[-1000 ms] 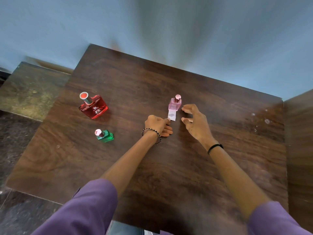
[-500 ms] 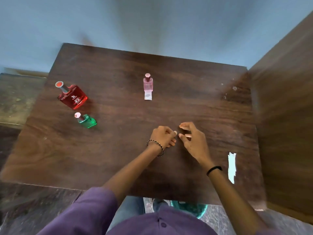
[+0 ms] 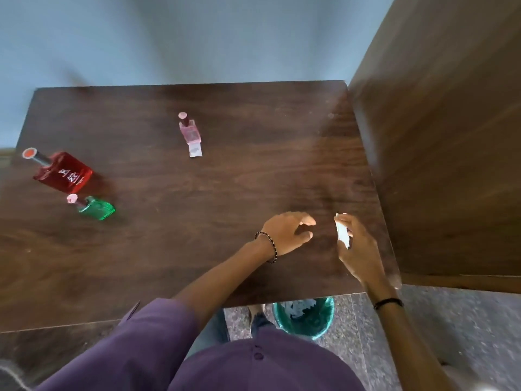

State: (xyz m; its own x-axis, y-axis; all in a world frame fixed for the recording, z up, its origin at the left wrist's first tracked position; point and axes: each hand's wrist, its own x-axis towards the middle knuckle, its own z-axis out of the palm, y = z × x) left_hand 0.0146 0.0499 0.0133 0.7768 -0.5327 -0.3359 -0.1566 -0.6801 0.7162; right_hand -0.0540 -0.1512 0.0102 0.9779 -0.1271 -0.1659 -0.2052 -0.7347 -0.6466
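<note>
A small pink bottle (image 3: 190,131) stands at the table's far middle with a white paper strip (image 3: 195,150) lying at its base. At the left stand a red perfume bottle (image 3: 64,172) and a small green bottle (image 3: 95,208). My right hand (image 3: 357,246) is near the table's right front edge and pinches a white paper strip (image 3: 342,231). My left hand (image 3: 287,232) hovers just left of it, fingers loosely curled, holding nothing.
The dark wooden table (image 3: 174,238) abuts a tall wooden panel (image 3: 439,142) on the right. A green waste bin (image 3: 304,317) with paper scraps stands on the floor under the front edge. A blue wall lies behind.
Both hands drew back from the pink bottle toward the right front of the table. My right hand picked up the white strip that lay near the right edge. The view tilted down.
</note>
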